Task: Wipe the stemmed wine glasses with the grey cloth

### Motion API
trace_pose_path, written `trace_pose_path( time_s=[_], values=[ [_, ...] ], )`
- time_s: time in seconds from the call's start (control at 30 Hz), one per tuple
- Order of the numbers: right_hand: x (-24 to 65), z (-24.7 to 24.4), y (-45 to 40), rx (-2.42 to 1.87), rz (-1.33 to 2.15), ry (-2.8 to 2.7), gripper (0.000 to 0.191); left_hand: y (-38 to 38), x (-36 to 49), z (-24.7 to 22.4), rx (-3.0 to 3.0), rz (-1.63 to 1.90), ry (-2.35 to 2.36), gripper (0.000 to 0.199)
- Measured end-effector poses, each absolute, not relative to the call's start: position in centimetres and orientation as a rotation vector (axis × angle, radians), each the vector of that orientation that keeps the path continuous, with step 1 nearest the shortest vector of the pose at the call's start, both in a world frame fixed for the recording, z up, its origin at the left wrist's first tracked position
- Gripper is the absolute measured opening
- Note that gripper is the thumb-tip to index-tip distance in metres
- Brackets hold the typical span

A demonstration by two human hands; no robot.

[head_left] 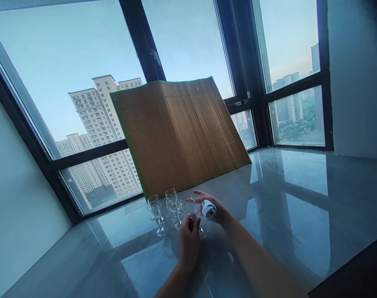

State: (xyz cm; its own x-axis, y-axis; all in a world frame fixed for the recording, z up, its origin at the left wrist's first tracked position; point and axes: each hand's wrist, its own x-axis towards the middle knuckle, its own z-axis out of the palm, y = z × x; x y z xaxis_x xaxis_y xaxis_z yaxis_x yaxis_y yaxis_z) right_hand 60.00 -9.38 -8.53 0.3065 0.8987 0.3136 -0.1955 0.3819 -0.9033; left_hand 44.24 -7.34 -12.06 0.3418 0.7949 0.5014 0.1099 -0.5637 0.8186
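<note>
My left hand (189, 240) is closed around the lower part of a clear stemmed glass (189, 203), whose foot shows just to the right of my fingers. My right hand (220, 210) has a bunched white cloth (209, 210) with dark marks tucked at the thumb side. Its fingers reach out behind the rim of that same glass; whether they touch it I cannot tell. Left of my hands, several more clear stemmed glasses stand upright close together, among them a front-left glass (154, 209) and a middle glass (175, 207).
A brown slatted mat (182, 136) with green edging leans against the window behind the glasses. The glossy grey tiled surface (288, 231) carries bright window reflections. Dark window frames (89, 155) and pale walls enclose the corner. A dark edge lies at the lower right.
</note>
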Motion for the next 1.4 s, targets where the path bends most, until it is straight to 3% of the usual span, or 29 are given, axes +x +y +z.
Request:
trace_pose_path(
  time_s=[0.23,0.47,0.7,1.13,1.4],
  values=[
    [59.8,-7.9,-10.7,-0.681,1.316,-1.069,0.059,-7.8,44.1,-11.5,1.917,1.201,0.807,0.034],
    [59.7,-7.8,-9.9,-0.567,1.416,-1.095,0.083,-7.7,43.9,-11.4,1.965,1.185,0.809,0.031],
    [59.8,-8.0,-9.7,-0.555,1.387,-1.073,0.08,-7.5,44.1,-11.6,1.957,1.201,0.874,0.033],
    [59.5,-7.3,-9.9,-0.607,1.398,-1.072,0.085,-7.7,43.9,-11.4,1.932,1.233,0.865,0.013],
    [59.6,-7.6,-9.6,-0.606,1.368,-1.071,0.081,-7.6,44.0,-11.3,1.867,1.297,0.815,0.013]
  ],
)
